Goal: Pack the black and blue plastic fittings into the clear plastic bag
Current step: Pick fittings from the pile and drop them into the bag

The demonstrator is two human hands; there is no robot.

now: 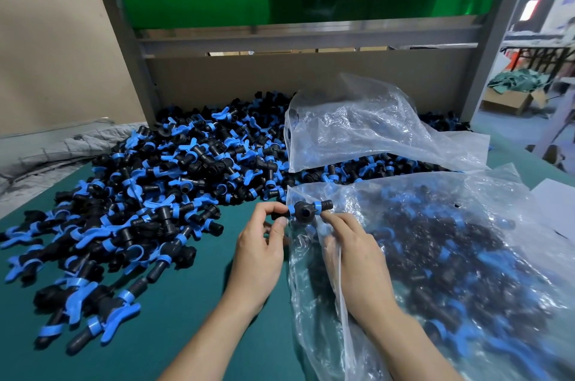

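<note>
- Heap of black and blue plastic fittings (pixel 149 194) on green worktop (pixel 186 318), left; crumpled clear bag (pixel 357 131) behind.
- Held: black tee fitting with blue rings (pixel 303 211) at mouth of part-filled clear plastic bag (pixel 466 240), long axis left-right.
- Grip: left hand (pixel 261 253) and right hand (pixel 351 253) each pinch one end.

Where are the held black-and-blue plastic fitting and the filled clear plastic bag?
Held black-and-blue plastic fitting (pixel 301 212): head view, black middle body.
Filled clear plastic bag (pixel 451 240): head view, upper film.
</note>
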